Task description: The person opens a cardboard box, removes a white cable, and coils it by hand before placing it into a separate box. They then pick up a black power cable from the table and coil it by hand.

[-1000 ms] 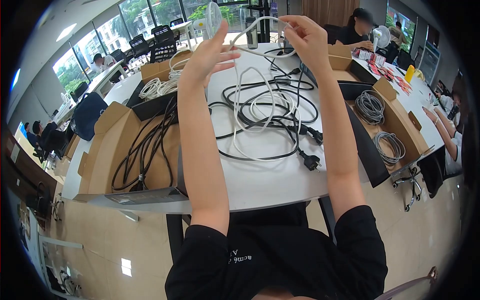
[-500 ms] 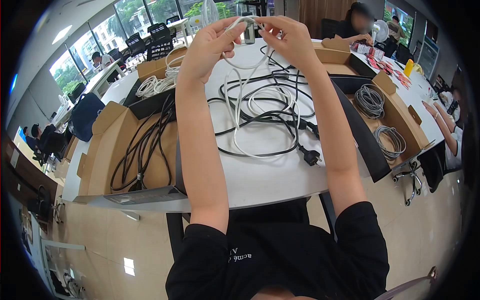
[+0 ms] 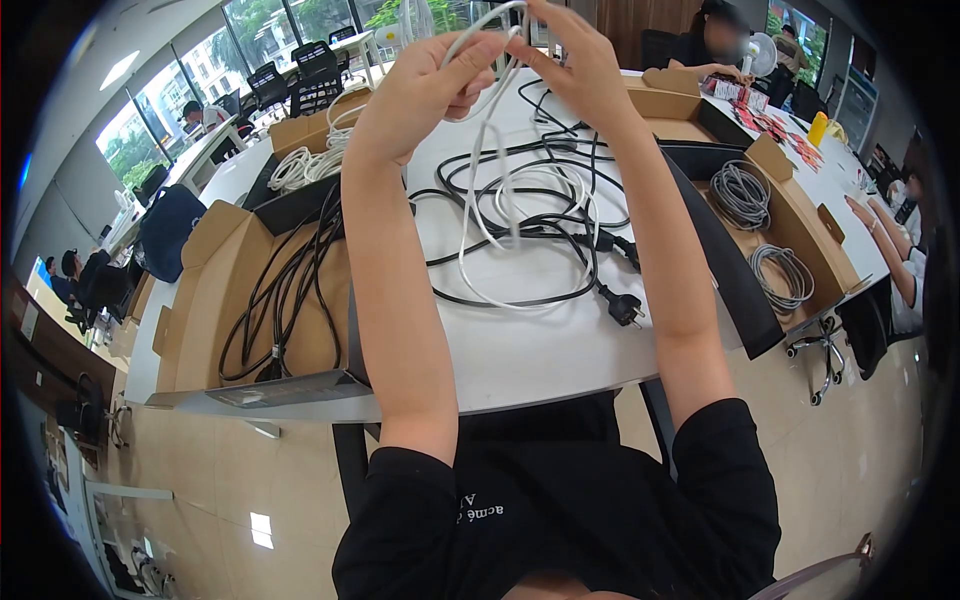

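Above the far part of the white table, my left hand is closed around a white cable. Beside it, my right hand pinches the same cable where it loops at the top of the view. From my hands the white cable hangs down and lies in loops on the table. It overlaps a tangle of black power cords, with a black plug at the near right of the tangle.
At left, an open cardboard box holds black cords; a bundle of white cables lies behind it. At right, another box holds coiled grey cables. Other people sit at the far right and back.
My right hand has risen, drawing the white cable's loop higher and nearer the top edge. My left hand has shifted slightly left. Part of the hanging cable is swinging and blurred.
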`<state>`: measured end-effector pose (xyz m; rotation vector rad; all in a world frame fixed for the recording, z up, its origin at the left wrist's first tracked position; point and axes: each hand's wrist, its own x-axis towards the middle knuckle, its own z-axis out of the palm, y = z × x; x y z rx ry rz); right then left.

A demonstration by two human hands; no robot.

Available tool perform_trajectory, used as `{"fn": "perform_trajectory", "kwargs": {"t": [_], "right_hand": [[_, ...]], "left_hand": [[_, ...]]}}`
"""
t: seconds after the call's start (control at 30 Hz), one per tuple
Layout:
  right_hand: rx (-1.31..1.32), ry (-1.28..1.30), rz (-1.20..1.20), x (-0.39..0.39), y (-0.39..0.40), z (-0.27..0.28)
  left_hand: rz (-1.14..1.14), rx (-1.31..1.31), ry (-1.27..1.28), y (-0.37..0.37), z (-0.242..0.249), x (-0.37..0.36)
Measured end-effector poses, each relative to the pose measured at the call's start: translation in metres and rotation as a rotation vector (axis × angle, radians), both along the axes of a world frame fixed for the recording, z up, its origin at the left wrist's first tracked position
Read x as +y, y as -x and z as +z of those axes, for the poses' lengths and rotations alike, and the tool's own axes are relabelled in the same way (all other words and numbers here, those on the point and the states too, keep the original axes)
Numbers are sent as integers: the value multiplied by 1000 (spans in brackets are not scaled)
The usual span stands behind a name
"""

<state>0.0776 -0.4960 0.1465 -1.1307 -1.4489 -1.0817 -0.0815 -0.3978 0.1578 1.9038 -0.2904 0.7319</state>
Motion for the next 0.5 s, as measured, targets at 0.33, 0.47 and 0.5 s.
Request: {"fn": "perform_trajectory", "kwargs": {"t": [0.33,0.47,0.5], "right_hand": [[166,156,-10,3,-18,-7],[165,222,35,2,-19,-5],[216,281,114,0,-18,-4]], "left_hand": [[71,-54,44,-16,-3,-2],[198,-210,160,-30,-7,8],[193,-263,203,-32,-8,9]]}}
